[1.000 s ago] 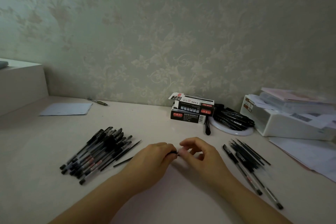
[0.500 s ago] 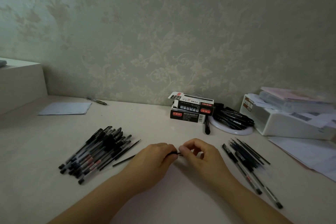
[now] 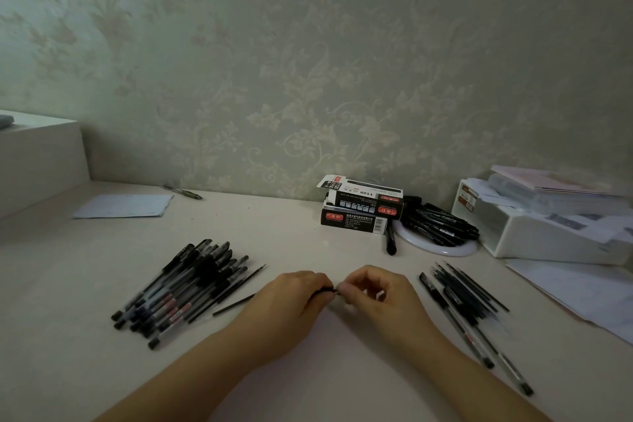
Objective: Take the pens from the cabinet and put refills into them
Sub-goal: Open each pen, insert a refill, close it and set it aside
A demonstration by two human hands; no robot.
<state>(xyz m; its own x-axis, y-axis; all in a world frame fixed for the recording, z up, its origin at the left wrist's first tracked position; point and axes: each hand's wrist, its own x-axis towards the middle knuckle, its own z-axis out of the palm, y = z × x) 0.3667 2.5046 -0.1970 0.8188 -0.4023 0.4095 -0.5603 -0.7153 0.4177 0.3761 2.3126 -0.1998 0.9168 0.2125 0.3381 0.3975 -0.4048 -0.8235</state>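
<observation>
Head view: my left hand (image 3: 291, 298) and right hand (image 3: 380, 295) meet over the surface (image 3: 308, 380), both pinching one black pen (image 3: 325, 290). Its long axis runs left to right; the dark tail (image 3: 234, 304) sticks out left of my left hand.

Smooth matt desk (image 3: 308, 236); glossy plastic pens (image 3: 185, 288); embossed wallpaper (image 3: 308, 79).
</observation>
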